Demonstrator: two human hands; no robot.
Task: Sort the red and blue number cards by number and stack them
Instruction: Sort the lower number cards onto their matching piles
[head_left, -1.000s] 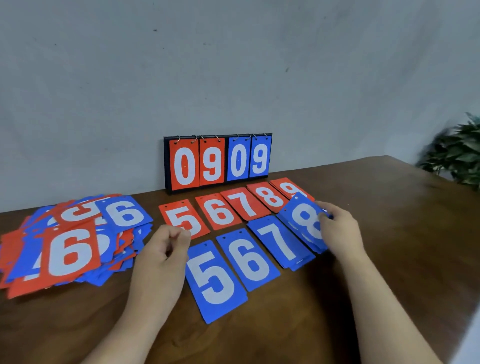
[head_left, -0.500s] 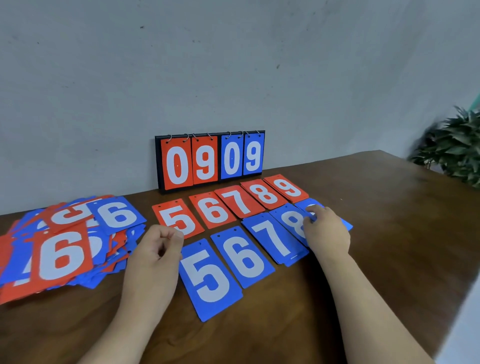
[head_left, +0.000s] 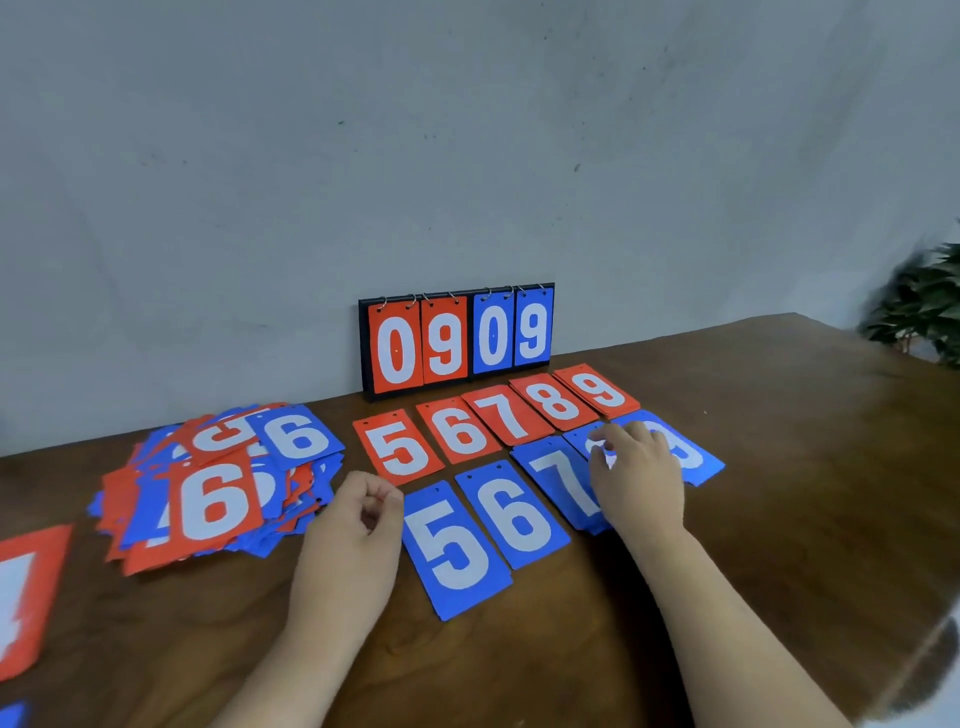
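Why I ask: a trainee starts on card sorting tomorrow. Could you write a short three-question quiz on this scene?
1. True or false: the red row runs from 5 to 9 in front of the scoreboard.
2. The right hand rests on: A the blue row; B the red row; C the scoreboard.
3. Fill in: the curled fingers of the left hand hold ____.
Key: 1 true; 2 A; 3 nothing.
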